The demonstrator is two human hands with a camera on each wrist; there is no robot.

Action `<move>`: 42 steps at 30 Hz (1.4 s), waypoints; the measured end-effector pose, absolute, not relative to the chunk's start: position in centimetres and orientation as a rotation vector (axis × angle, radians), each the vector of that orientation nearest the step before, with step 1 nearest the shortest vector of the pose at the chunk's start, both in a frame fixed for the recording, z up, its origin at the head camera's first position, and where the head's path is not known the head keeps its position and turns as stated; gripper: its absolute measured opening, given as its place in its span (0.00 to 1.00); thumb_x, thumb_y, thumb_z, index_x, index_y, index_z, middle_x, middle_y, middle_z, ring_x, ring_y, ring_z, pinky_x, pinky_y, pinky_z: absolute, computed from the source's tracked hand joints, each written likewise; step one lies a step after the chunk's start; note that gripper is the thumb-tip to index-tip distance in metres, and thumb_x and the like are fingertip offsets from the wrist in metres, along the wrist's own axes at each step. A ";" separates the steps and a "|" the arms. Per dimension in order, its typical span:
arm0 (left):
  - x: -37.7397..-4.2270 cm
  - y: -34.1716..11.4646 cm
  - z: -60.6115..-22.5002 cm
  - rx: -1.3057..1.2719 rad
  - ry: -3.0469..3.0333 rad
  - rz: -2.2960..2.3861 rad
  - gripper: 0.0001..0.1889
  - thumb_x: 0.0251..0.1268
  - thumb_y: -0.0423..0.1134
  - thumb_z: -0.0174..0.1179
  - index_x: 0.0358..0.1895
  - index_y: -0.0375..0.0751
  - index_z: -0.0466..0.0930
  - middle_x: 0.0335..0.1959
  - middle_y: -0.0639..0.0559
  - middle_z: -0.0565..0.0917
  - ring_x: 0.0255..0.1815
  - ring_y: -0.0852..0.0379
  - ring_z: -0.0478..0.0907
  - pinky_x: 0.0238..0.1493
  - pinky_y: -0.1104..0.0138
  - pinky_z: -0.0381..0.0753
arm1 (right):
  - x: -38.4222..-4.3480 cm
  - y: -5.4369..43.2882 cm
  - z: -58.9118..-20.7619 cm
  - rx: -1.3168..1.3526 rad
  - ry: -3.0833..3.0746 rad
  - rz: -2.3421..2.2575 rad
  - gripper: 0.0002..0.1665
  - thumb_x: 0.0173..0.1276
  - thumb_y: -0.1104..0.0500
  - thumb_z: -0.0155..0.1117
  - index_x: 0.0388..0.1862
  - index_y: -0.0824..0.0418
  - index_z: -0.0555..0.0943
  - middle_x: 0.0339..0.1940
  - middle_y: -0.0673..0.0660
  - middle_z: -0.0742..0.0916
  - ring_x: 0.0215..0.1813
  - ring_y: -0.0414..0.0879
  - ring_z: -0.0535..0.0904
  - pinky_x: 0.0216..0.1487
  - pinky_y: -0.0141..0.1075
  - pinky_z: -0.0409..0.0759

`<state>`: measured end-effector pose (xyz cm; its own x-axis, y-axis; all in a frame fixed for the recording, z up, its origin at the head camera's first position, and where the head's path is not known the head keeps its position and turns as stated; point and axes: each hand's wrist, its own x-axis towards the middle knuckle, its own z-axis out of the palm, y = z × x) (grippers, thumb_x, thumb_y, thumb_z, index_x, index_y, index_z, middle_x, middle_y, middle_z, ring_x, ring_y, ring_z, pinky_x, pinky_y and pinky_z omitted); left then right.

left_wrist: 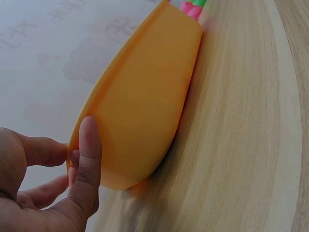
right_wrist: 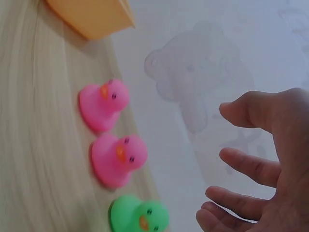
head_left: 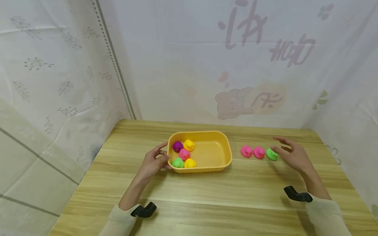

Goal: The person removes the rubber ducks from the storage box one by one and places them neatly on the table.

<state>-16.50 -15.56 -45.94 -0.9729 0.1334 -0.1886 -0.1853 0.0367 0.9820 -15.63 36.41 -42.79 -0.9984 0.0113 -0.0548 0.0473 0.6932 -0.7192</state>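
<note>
I have the left hand (head_left: 153, 161) pinching the left end of the yellow-orange plastic tray (head_left: 209, 154) on the wood-grain tabletop (head_left: 206, 196). Inside, I see a purple toy duck (head_left: 178, 146), a pink toy duck (head_left: 184, 154), a green toy duck (head_left: 178, 162) and two yellow toy ducks (head_left: 189, 145). To its right, two pink toy ducks (head_left: 246, 151) and another green toy duck (head_left: 271, 154) line up; my right hand (head_left: 294, 156) hovers near that one, fingers spread, empty.
</note>
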 end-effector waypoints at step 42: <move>-16.6 -15.6 -46.1 -0.055 2.077 2.035 0.33 0.71 0.26 0.57 0.78 0.43 0.64 0.44 0.45 0.73 0.28 0.54 0.83 0.38 0.61 0.94 | -18.6 26.3 -41.5 -0.520 2.659 -1.385 0.39 0.73 0.51 0.68 0.79 0.52 0.65 0.76 0.61 0.73 0.72 0.63 0.73 0.70 0.61 0.79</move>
